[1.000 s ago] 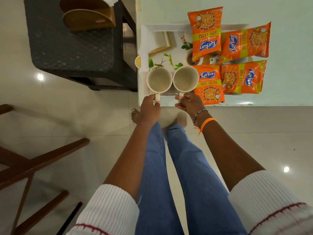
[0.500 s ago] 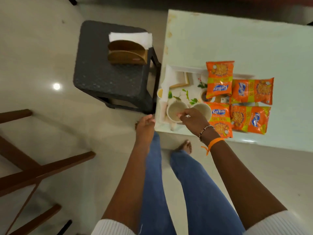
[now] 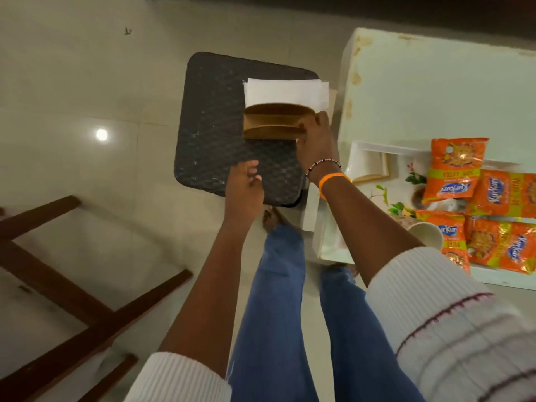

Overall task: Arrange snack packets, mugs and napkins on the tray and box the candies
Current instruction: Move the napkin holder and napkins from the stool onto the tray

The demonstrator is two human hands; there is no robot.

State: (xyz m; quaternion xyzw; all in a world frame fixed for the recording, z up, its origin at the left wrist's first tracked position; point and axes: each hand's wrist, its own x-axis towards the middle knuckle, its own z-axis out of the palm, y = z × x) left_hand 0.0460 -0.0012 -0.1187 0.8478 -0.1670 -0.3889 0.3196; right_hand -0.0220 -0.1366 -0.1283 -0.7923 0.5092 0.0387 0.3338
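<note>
A wooden napkin holder (image 3: 272, 123) with white napkins (image 3: 285, 92) stands on a dark woven stool (image 3: 220, 134). My right hand (image 3: 314, 140) grips the holder's right end. My left hand (image 3: 245, 184) hovers open over the stool's near edge, holding nothing. On the white table, the white tray (image 3: 368, 149) carries several orange snack packets (image 3: 455, 169) and a cream mug (image 3: 426, 235). My right forearm hides the tray's left part, so a second mug cannot be seen.
The white table (image 3: 435, 91) stands right of the stool, almost touching it. Dark wooden chair legs (image 3: 72, 300) cross the tiled floor at the left. My legs in blue jeans (image 3: 278, 285) are below my hands.
Both hands left the two mugs on the tray. The view swung left to the stool, my right hand took hold of the napkin holder, and my left hand moved over the stool.
</note>
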